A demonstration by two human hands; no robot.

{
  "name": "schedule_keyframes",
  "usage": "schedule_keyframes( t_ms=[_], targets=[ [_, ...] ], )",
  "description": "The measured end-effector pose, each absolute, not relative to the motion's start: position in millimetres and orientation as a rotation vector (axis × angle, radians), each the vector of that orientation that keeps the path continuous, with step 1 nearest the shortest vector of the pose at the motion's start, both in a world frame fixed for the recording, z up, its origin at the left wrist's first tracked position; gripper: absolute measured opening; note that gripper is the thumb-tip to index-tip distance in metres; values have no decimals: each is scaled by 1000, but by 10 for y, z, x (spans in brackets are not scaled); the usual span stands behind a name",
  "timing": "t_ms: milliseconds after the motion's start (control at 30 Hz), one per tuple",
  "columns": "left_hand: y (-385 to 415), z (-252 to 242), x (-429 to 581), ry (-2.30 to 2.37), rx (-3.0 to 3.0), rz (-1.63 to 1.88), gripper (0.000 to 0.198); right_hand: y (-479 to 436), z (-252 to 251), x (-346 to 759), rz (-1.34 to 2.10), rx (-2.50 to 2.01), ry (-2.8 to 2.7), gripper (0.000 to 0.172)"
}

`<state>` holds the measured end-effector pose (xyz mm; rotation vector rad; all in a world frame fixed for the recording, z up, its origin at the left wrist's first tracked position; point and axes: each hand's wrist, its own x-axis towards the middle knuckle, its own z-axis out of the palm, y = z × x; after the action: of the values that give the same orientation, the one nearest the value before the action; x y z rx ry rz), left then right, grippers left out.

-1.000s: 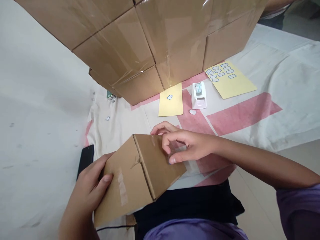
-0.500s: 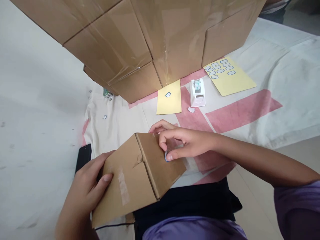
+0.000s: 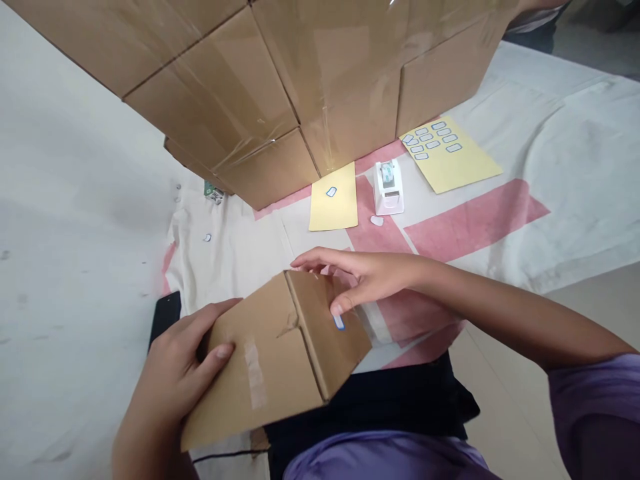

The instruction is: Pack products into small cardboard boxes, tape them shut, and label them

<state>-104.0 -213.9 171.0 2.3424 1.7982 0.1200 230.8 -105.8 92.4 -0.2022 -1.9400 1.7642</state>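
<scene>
Here, blue-edged sticker (image 3: 339,322) on carton (image 3: 280,360).

The small brown cardboard box (image 3: 280,360) is plain tan, crossed by one strip of cloudy clear tape (image 3: 255,377), and shows a tiny white rounded sticker (image 3: 339,322) outlined in blue. The big stacked cardboard cartons (image 3: 300,73) are the same tan under glossy clear film. The cream floor cloth (image 3: 550,153) carries broad pink bands (faded and slightly blotchy). The nearer pale yellow paper sheet (image 3: 334,212) has one white, blue-edged label, and the farther pale yellow paper sheet (image 3: 465,167) has rows of them. The little plastic dispenser (image 3: 389,197) is white with a teal roll. The flat rectangular slab (image 3: 165,319) is black, the bare floor (image 3: 75,233) is off-white with grey specks, the sleeve (image 3: 595,413) is purple and the lap fabric (image 3: 390,407) is near-black.
</scene>
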Motion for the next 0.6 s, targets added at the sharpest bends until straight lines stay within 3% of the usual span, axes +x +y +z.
schedule_keyframes(
  t_ms=[200, 267, 467, 533, 600],
  targets=[
    [-2053, 1688, -986, 1729, 2420, 100, 55, -1101, 898, 2323, 2081, -64, -2061, 97],
    [-2035, 1691, -983, 1723, 2416, 95, 55, -1108, 894, 2329, 2102, -61, -2057, 98],
    [-2062, 1677, -1067, 1729, 2309, 137, 57, -1017, 940, 2371, 2011, -89, -2079, 55],
    [-2079, 1658, -1106, 1728, 2289, 194, 57, -1038, 987, 2361, 1864, -106, -2092, 69],
    [-2080, 1630, -1140, 1733, 2278, 231, 57, -1125, 1059, 2336, 1664, -98, -2105, 113]
  ],
)
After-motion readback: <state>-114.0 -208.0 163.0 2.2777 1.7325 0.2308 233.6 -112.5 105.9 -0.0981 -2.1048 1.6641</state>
